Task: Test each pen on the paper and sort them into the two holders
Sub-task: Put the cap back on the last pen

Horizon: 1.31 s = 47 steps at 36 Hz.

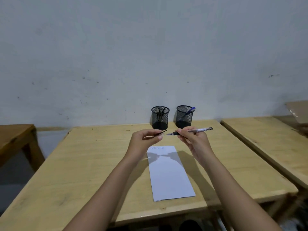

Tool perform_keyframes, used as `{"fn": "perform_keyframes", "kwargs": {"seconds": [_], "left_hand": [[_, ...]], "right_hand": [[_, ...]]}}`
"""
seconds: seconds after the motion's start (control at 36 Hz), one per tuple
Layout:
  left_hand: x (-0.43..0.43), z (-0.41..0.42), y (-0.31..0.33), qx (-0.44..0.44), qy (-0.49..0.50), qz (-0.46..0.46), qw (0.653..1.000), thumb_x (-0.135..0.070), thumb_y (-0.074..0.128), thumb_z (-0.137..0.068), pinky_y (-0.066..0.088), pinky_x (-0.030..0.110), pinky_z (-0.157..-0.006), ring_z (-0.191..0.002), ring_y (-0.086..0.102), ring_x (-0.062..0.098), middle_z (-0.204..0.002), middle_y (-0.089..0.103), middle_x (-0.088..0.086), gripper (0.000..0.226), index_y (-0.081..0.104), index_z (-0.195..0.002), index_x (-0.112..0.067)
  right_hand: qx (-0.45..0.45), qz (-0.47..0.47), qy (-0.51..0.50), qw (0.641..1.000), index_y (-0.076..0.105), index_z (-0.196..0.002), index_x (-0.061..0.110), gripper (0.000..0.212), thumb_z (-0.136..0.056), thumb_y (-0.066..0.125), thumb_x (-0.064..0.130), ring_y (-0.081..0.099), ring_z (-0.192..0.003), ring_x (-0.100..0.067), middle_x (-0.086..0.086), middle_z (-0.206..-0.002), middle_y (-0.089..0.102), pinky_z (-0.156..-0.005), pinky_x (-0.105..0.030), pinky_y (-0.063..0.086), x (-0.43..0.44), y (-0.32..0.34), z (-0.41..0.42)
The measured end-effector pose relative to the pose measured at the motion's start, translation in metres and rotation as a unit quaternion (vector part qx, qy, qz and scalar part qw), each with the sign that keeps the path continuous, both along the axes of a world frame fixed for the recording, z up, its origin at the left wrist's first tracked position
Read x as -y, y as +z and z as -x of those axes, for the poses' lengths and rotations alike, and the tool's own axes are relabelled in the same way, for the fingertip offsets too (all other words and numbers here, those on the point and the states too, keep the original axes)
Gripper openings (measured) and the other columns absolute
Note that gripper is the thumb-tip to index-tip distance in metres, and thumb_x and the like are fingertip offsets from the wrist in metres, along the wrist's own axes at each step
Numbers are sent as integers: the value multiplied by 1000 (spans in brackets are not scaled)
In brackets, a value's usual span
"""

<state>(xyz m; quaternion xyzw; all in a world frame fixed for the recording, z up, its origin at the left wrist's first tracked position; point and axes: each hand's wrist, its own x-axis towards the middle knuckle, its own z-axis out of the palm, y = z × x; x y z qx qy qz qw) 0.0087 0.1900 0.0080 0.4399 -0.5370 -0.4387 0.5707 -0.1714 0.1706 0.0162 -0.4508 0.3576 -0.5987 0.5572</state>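
Observation:
My right hand grips a clear pen with a black grip, its bare tip pointing left. My left hand pinches a dark pen cap just left of that tip, a small gap between them. Both are raised above the white paper, which lies on the table and has faint blue marks along its far edge. At the back stand two black mesh holders: the left holder has dark pens in it, and the right holder contains a blue-capped pen.
The wooden table ends at a grey-white wall behind the holders. A second wooden table stands close on the right with cardboard at its far end. A darker wooden table is at the left.

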Motion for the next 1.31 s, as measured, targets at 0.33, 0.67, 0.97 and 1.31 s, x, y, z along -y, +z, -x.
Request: {"fn": "perform_keyframes", "kwargs": {"seconds": [0.33,0.67,0.97,1.31], "left_hand": [[-19,0,6,-17,-11,22,1000,-7,78,-72,49,11,-69,-81,67,7,-91,74,5,19,74,-90,-9],[12,-8,2,-45,-1,40,998,-1,75,-72,50,12,-70,-78,69,5,-84,75,3,17,73,-89,-5],[85,-13,-7,184,2,43,982,-29,66,-85,50,13,-77,-94,62,-1,-102,69,-9,18,68,-101,-21],[136,65,-31,520,-219,80,822,-50,42,-94,26,33,-112,-141,23,15,-154,27,3,63,32,-144,-14]], "right_hand": [[-24,43,48,998,56,-74,4,12,-81,64,-2,59,-55,-9,-4,-60,61,-59,-15,50,-24,13,-12],[-70,89,35,993,62,-73,7,10,-77,66,-1,60,-61,-10,-4,-65,65,-64,-18,51,9,10,-30],[-158,43,-61,985,58,-83,12,6,-86,62,11,63,-79,-16,-8,-85,65,-59,-18,52,76,-12,-27],[-493,24,-221,841,58,-86,13,6,-91,56,17,57,-79,-21,-7,-85,61,-62,-25,39,102,-26,66]]}}
